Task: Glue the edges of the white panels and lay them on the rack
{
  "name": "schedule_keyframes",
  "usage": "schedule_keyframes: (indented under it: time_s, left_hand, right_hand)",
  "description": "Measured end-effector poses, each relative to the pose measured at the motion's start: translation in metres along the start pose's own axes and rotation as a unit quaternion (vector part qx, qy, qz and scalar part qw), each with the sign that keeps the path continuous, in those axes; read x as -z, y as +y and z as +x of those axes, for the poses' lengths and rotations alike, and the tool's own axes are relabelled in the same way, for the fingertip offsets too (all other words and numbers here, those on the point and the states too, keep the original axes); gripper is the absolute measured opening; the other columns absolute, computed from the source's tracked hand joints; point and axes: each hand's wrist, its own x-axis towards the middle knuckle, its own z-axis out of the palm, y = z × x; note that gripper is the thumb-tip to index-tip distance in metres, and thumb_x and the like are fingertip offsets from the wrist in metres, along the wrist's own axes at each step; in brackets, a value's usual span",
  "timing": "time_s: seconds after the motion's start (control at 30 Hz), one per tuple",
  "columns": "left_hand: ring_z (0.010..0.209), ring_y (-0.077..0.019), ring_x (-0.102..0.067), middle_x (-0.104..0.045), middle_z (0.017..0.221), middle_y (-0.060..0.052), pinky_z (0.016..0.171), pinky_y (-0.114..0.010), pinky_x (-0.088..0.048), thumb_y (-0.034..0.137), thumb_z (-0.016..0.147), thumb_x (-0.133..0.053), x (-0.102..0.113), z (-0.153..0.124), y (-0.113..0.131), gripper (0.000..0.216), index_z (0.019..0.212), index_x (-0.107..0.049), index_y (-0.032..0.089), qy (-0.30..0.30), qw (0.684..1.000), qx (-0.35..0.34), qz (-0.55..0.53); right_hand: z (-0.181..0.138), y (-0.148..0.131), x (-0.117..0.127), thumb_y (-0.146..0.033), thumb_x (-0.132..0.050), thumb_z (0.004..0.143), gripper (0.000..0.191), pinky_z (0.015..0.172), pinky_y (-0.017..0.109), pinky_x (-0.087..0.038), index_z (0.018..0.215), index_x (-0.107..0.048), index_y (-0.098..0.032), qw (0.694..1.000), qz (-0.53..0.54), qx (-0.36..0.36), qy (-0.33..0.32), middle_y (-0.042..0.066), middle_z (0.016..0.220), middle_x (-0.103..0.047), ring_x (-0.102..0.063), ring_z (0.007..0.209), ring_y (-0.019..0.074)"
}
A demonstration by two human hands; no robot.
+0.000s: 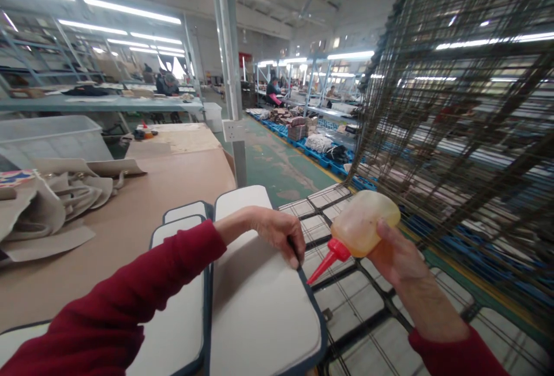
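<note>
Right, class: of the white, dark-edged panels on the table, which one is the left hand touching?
The rightmost panel: the left hand pinches its right edge, beside the red nozzle of the squeeze bottle. The other panels lie further left, untouched.

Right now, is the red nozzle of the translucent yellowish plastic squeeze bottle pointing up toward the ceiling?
No, the right hand tilts the squeeze bottle so its red nozzle slants down toward the dark-edged white panel.

I stood in a factory hall: long strip lights [130,11] in the upper left of the frame, metal racks [52,47], workers at far benches [273,90], blue pallets [320,157] stacked with goods mid-frame.
</note>
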Motion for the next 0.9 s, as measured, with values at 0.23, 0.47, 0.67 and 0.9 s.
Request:
schedule_keyframes:
  time_s: [0.23,0.47,0.67,0.9]
  left_hand:
    - [0.069,-0.0152,-0.062,-0.074,0.074,-0.004,0.069,-0.022,-0.049,0.046,0.064,-0.080,-0.005,-0.011,-0.005,0.038,0.081,-0.078,0.012,0.001,1.000,-0.010,-0.017]
    - [0.069,-0.0147,-0.063,-0.074,0.074,-0.004,0.069,-0.022,-0.049,0.046,0.064,-0.080,-0.010,-0.025,-0.011,0.040,0.083,-0.077,0.012,0.004,1.000,-0.011,-0.028]
    - [0.070,-0.0152,-0.063,-0.075,0.074,-0.004,0.070,-0.022,-0.049,0.049,0.062,-0.080,-0.013,-0.031,-0.011,0.043,0.082,-0.077,0.011,0.002,1.000,-0.006,-0.027]
    - [0.068,-0.0144,-0.062,-0.073,0.070,-0.002,0.070,-0.021,-0.048,0.046,0.063,-0.081,-0.010,-0.037,-0.022,0.038,0.078,-0.077,0.012,0.017,1.000,0.015,-0.017]
  right_hand:
    - [-0.003,0.007,-0.008,-0.044,-0.088,0.052,0.041,0.060,0.029,-0.058,0.082,-0.069,-0.025,1.000,-0.024,0.007,-0.007,0.001,0.077,-0.072,-0.066,0.064,0.0196]
    - [-0.008,0.014,-0.020,-0.046,-0.090,0.047,0.047,0.067,0.032,-0.060,0.084,-0.070,-0.025,0.999,-0.010,-0.029,0.010,0.002,0.083,-0.073,-0.068,0.072,0.0219]
    - [-0.009,0.016,-0.022,-0.047,-0.089,0.047,0.042,0.065,0.036,-0.060,0.077,-0.068,-0.026,1.000,-0.025,-0.003,-0.004,0.001,0.078,-0.072,-0.068,0.069,0.0232]
    - [-0.003,-0.050,-0.039,-0.043,-0.090,0.052,0.056,0.091,0.040,-0.053,0.102,-0.064,-0.040,0.985,-0.086,0.130,-0.077,-0.005,0.116,-0.066,-0.055,0.118,0.0275]
